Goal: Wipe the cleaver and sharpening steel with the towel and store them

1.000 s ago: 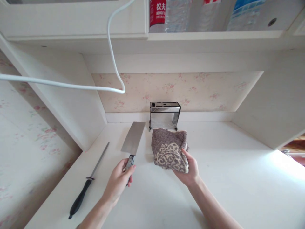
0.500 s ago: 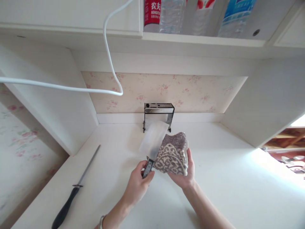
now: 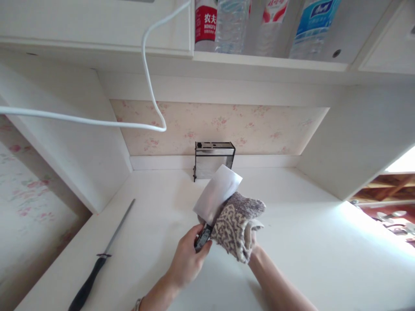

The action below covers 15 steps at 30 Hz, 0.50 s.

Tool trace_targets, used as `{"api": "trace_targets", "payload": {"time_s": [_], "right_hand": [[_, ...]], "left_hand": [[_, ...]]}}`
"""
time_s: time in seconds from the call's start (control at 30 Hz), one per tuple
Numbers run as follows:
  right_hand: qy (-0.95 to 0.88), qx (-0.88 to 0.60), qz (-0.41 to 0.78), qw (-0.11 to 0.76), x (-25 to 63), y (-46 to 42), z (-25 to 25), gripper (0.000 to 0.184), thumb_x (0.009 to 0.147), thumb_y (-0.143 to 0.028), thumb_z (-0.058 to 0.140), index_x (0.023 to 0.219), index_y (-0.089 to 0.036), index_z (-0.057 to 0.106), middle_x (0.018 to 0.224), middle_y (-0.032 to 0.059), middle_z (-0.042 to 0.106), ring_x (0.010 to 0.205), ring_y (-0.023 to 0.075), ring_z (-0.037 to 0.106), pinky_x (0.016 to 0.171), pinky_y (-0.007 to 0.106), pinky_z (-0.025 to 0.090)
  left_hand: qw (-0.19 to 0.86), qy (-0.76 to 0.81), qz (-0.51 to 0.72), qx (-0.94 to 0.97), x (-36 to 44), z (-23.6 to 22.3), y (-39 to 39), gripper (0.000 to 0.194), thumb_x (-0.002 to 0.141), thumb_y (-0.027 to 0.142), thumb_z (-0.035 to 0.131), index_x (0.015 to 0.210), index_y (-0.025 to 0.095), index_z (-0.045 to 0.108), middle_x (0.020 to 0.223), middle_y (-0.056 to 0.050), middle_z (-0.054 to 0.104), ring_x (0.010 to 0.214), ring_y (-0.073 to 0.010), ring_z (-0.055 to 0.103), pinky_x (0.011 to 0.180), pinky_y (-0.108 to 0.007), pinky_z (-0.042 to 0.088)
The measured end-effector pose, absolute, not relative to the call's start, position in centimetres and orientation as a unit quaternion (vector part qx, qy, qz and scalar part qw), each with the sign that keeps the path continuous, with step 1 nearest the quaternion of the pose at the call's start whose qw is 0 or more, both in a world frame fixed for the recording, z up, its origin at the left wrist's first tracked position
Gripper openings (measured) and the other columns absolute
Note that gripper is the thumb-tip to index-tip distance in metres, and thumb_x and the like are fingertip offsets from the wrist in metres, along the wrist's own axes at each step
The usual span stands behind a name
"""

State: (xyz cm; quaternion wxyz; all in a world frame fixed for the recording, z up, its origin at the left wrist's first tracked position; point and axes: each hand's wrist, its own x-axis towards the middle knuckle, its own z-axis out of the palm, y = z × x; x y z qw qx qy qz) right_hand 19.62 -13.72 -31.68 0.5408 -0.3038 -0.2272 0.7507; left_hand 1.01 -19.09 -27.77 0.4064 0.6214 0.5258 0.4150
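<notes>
My left hand (image 3: 186, 261) is closed round the dark handle of a cleaver (image 3: 218, 194), whose broad steel blade points up and to the right. The blade rests against a grey patterned towel (image 3: 236, 222). My right hand (image 3: 253, 244) is under that towel and mostly hidden by it; it holds the towel up against the blade, above the white counter (image 3: 308, 255).
A honing steel with a black handle (image 3: 97, 265) lies on the counter at the left. A metal knife block (image 3: 214, 159) stands at the back wall. A white cable (image 3: 145, 77) hangs from above. Bottles (image 3: 233, 21) stand on the upper shelf.
My left hand lifted the cleaver off the counter and brought it right to the towel. The towel, lifted by my right hand, now wraps against the blade and covers that hand.
</notes>
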Motion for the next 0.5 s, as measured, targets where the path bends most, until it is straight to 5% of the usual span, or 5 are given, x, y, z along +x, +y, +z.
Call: {"api": "trace_targets", "payload": {"time_s": [0.27,0.5], "right_hand": [[-0.218,-0.261,0.751,0.566,17.1,-14.6,-29.6,0.025,0.043,-0.020,0.083,0.062,-0.020,0.067,0.068,0.0023,0.070,0.077,0.0256,0.067,0.072,0.037,0.055],[-0.160,-0.285,0.729,0.602,15.5,-14.0,-30.0,0.018,0.060,-0.013,0.076,0.077,-0.018,0.069,0.080,0.0019,0.073,0.078,0.0207,0.067,0.075,0.033,0.054]], "left_hand": [[0.325,0.531,0.364,0.693,0.8,-29.2,-19.1,0.026,0.084,0.032,0.052,0.108,0.021,0.054,0.097,-0.007,0.065,0.086,-0.0209,0.061,0.075,-0.028,0.043],[0.302,0.516,0.338,0.727,1.2,-29.6,-19.3,0.020,0.085,0.029,0.051,0.103,0.022,0.054,0.091,-0.006,0.066,0.083,-0.0220,0.062,0.072,-0.028,0.044]]}}
